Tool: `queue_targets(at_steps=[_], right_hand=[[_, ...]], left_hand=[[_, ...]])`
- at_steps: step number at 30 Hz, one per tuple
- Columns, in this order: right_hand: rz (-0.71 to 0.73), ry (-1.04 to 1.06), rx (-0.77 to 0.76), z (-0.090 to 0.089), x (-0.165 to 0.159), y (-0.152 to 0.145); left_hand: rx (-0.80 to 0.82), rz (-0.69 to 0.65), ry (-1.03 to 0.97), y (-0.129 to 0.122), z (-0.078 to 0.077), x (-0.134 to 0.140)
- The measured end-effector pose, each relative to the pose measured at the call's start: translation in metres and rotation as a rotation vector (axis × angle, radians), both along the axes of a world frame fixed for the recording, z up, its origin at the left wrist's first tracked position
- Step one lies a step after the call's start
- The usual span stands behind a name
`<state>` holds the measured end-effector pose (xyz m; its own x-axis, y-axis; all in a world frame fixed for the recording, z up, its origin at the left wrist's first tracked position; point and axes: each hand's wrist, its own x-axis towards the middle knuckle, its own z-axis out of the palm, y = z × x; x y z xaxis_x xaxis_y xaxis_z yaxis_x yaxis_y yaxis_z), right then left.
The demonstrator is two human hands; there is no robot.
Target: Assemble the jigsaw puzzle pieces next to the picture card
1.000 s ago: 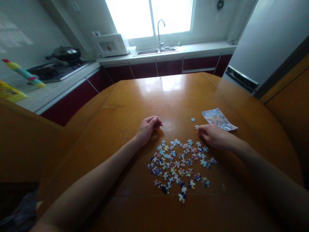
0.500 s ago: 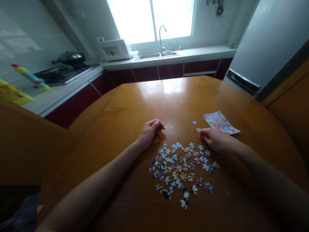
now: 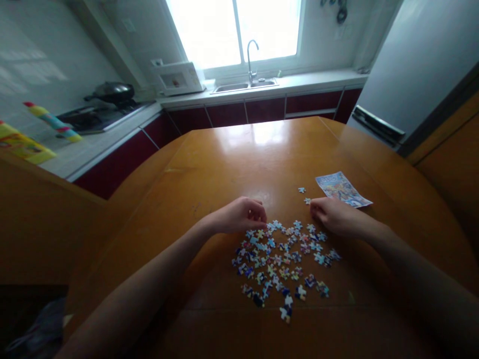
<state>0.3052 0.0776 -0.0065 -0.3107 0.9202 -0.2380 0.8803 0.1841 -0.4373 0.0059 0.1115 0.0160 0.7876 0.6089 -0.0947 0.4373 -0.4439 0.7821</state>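
Since half a second ago, the left hand [image 3: 241,215] has slid off the bare wood toward the top left edge of the puzzle pieces [image 3: 279,259], while the right hand [image 3: 331,215] has kept its place at the top right edge. The left fingers [image 3: 258,215] are curled downward with their tips at the nearest pieces; whether they pinch one I cannot tell. The right fingers are loosely bent, palm down, and nothing shows in them.

To do this picking well, I judge it best to take one piece from the rim of the scatter with fingertips only, so the neighbours stay put.

The pieces are small, flat and many-coloured, blue, white and red, spread loosely over the wooden worktop [image 3: 262,154] between both forearms. Two stray pieces [image 3: 304,195] lie apart, near the picture sheet [image 3: 342,189] beyond the right hand.
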Motion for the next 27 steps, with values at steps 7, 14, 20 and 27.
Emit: queue_targets(at_steps=[7,14,20,27], right_hand=[[0.001,-0.017,0.003,0.002,0.0,0.001],[-0.001,-0.006,0.006,-0.003,0.002,0.003],[0.012,-0.006,0.019,0.0,0.001,0.002],[0.008,0.021,0.007,0.0,0.001,0.002]], left_hand=[[0.202,-0.156,0.269,-0.023,0.02,0.0],[0.166,-0.136,0.217,-0.028,0.014,0.004],[0.165,-0.177,0.29,-0.03,0.019,0.007],[0.015,-0.222,0.15,-0.02,0.012,0.002]])
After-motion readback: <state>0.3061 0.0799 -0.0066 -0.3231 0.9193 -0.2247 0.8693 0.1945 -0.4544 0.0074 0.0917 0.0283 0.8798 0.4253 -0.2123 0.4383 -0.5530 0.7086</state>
